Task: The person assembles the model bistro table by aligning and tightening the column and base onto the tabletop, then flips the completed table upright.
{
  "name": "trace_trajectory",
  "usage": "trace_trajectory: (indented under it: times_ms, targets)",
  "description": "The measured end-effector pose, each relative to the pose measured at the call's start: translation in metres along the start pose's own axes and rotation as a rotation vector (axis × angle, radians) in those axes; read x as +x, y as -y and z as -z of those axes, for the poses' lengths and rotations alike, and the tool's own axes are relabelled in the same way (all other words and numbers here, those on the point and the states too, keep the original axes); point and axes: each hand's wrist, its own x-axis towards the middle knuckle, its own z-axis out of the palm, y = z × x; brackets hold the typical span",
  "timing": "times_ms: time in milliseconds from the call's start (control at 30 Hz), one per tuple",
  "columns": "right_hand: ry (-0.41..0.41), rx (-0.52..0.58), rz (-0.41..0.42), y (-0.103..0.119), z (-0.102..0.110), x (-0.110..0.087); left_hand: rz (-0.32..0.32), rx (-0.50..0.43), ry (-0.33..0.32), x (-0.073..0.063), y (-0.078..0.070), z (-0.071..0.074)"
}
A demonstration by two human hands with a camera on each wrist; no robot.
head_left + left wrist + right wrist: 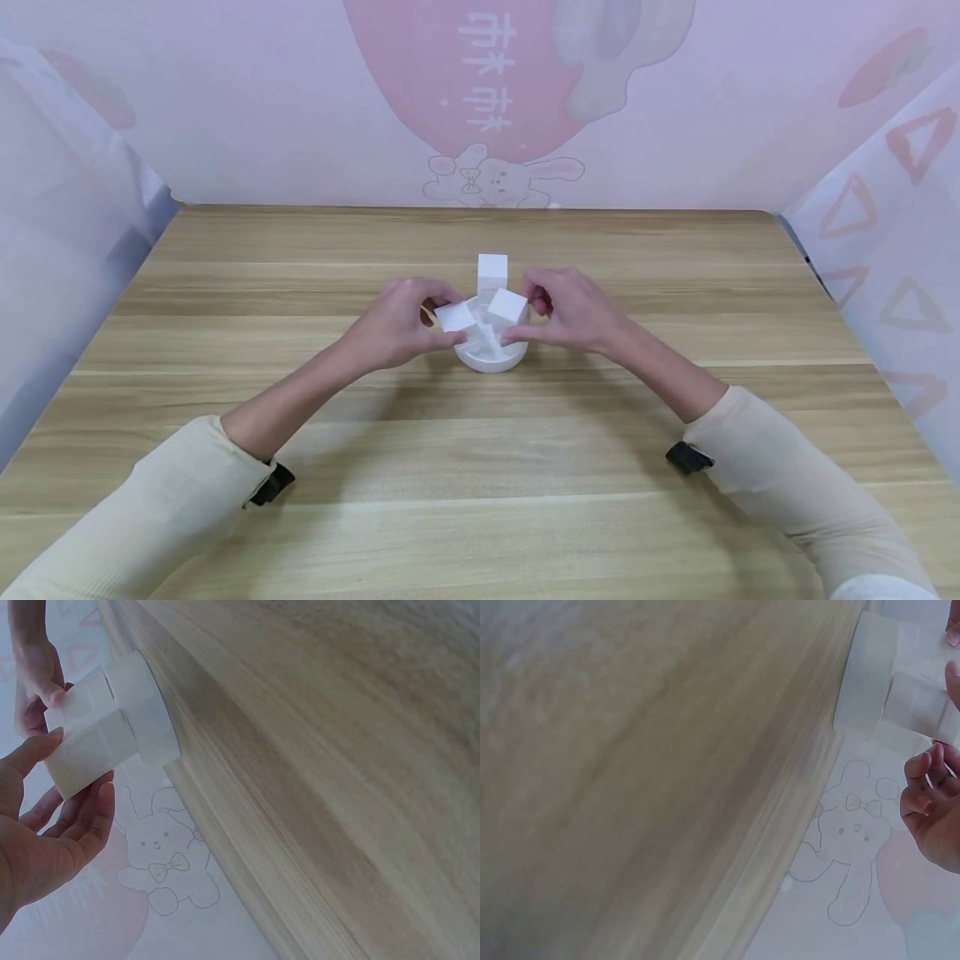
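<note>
In the head view a round white base point(491, 365) stands on the table, with three white square-topped blocks upright in it. My left hand point(401, 327) holds the left block point(455, 316) between thumb and fingers. Opposite it, my right hand point(576, 312) pinches the right block point(507, 305), thumb at its near side and fingers at its far side. The back block point(492, 271) stands untouched behind them. In the left wrist view, the held left block point(88, 754) rises from the base point(154, 712). The right wrist view shows the right block point(917, 705) under my right thumb.
A wood-grain table point(480, 500) stretches around the base on every side. Behind it rises a pale pink backdrop point(262, 108) with rabbit and strawberry drawings. White side sheets point(60, 217) flank the table. Each sleeve carries a small black piece near the forearm.
</note>
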Motion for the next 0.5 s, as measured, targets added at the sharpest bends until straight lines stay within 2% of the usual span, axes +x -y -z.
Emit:
trace_trajectory:
  times_ms: [100,200,367,500]
  targets:
    - [0.017,0.085,0.026,-0.002,0.001,-0.001,0.000,-0.006,0.002,0.000,0.000,0.000]
    - [0.068,0.168,0.076,-0.004,0.004,-0.001,0.002,-0.011,0.004,-0.001,0.000,0.000]
    - [0.164,0.195,0.116,-0.007,0.010,0.002,0.006,-0.009,0.003,-0.001,0.001,0.000]
    - [0.150,0.207,0.102,-0.007,0.013,0.003,0.002,-0.008,0.001,-0.001,0.001,0.000]
